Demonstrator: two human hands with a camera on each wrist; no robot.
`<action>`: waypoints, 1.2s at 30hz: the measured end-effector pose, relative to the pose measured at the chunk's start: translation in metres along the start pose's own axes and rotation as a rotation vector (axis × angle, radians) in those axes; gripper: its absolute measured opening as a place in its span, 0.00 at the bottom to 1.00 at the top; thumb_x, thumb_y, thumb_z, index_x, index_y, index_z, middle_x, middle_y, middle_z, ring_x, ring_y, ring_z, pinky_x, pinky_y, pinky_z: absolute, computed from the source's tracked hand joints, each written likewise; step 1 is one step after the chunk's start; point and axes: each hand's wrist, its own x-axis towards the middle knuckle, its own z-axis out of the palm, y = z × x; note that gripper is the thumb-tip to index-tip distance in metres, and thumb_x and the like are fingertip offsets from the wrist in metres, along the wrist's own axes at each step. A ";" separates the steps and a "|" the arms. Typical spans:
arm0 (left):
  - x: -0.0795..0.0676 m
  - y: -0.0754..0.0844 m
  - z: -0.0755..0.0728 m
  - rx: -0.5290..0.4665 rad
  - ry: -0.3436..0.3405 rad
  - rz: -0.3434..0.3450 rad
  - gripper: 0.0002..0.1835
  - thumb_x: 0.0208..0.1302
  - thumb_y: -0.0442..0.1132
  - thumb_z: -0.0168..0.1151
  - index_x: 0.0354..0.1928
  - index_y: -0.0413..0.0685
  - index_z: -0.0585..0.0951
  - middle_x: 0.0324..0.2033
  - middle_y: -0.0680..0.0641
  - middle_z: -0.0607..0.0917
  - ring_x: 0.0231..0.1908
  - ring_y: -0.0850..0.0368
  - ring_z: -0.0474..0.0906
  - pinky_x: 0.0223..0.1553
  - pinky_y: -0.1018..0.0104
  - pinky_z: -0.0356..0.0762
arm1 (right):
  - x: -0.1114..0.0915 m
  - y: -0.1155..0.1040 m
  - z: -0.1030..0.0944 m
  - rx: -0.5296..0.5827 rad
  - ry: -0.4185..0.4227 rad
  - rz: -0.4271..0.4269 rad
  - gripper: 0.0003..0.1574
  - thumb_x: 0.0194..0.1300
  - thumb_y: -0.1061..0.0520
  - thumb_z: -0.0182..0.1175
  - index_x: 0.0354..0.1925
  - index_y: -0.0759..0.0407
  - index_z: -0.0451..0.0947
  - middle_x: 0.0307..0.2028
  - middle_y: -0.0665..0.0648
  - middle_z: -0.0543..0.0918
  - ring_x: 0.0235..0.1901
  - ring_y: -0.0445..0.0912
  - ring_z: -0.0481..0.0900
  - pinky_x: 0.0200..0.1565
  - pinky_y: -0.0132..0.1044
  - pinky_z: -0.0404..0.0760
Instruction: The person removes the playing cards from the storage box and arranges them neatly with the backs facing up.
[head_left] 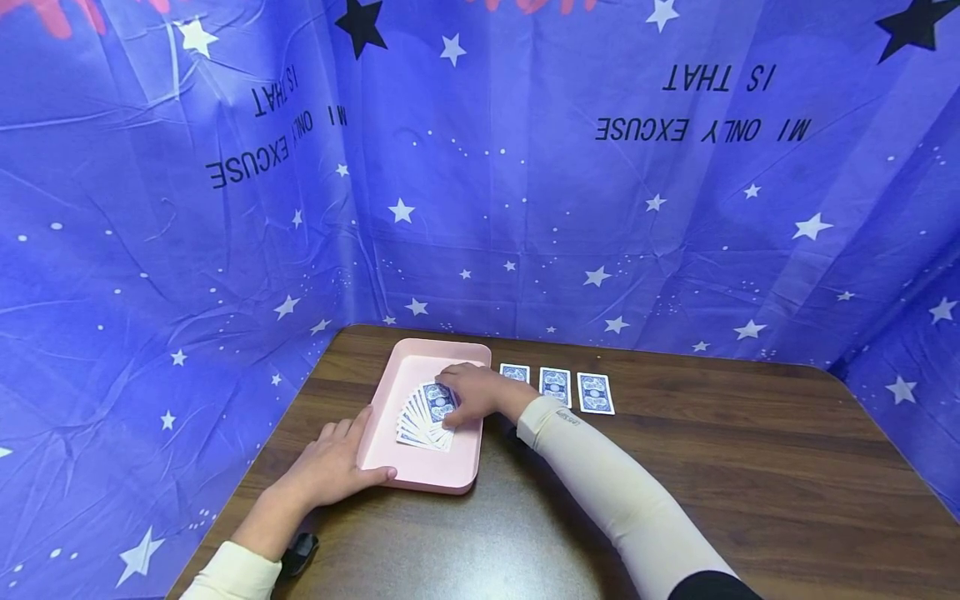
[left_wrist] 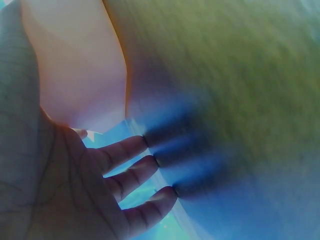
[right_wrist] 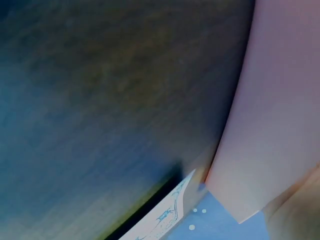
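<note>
A fan of blue-backed playing cards (head_left: 422, 425) lies face down in a shallow pink tray (head_left: 467, 467). My right hand (head_left: 474, 392) reaches over the tray's right wall, its fingers and thumb curled about the top playing card (head_left: 438, 398) at the fan's right end. In the right wrist view only a bit of that hand (right_wrist: 297, 210) shows, beyond the tray's wall (right_wrist: 275, 120). My left hand (head_left: 333, 457) rests against the tray's near left corner, thumb along the front wall and fingers along the left side. Its fingers look straight in the left wrist view, fingertips (left_wrist: 165, 197) at the table.
Right of the tray, three face-down cards lie in a row: one near the tray (head_left: 514, 372), a middle one (head_left: 555, 387) and a right one (head_left: 596, 393). Brown wooden table (head_left: 735, 450) extends rightward. A blue star-patterned curtain (head_left: 525, 192) hangs around the table's back and sides.
</note>
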 end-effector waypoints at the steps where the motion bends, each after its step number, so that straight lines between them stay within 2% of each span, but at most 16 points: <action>1: 0.000 0.000 0.000 -0.001 -0.002 0.000 0.62 0.51 0.76 0.62 0.74 0.34 0.58 0.62 0.30 0.72 0.59 0.33 0.69 0.50 0.33 0.71 | 0.000 0.000 0.001 -0.007 -0.002 0.005 0.53 0.57 0.34 0.67 0.72 0.58 0.65 0.69 0.57 0.68 0.69 0.52 0.64 0.68 0.42 0.60; 14: 0.000 -0.001 0.001 0.004 0.000 0.001 0.62 0.51 0.76 0.62 0.74 0.34 0.58 0.62 0.30 0.73 0.58 0.32 0.69 0.50 0.33 0.71 | 0.000 -0.002 0.003 -0.023 -0.008 0.038 0.54 0.57 0.33 0.66 0.73 0.57 0.64 0.70 0.56 0.67 0.70 0.52 0.62 0.68 0.45 0.61; 22: 0.002 0.000 0.001 -0.007 -0.002 -0.001 0.62 0.51 0.76 0.62 0.74 0.34 0.57 0.62 0.30 0.72 0.59 0.33 0.69 0.50 0.33 0.71 | -0.003 -0.002 0.001 -0.033 0.033 0.012 0.52 0.56 0.34 0.67 0.70 0.58 0.66 0.68 0.56 0.69 0.67 0.52 0.66 0.67 0.42 0.62; 36: 0.002 -0.001 0.002 -0.003 -0.009 -0.007 0.62 0.51 0.75 0.62 0.74 0.34 0.58 0.63 0.30 0.72 0.59 0.32 0.68 0.50 0.32 0.71 | -0.004 0.001 0.002 0.041 0.064 -0.021 0.52 0.55 0.36 0.69 0.70 0.61 0.67 0.67 0.58 0.70 0.67 0.52 0.66 0.69 0.39 0.59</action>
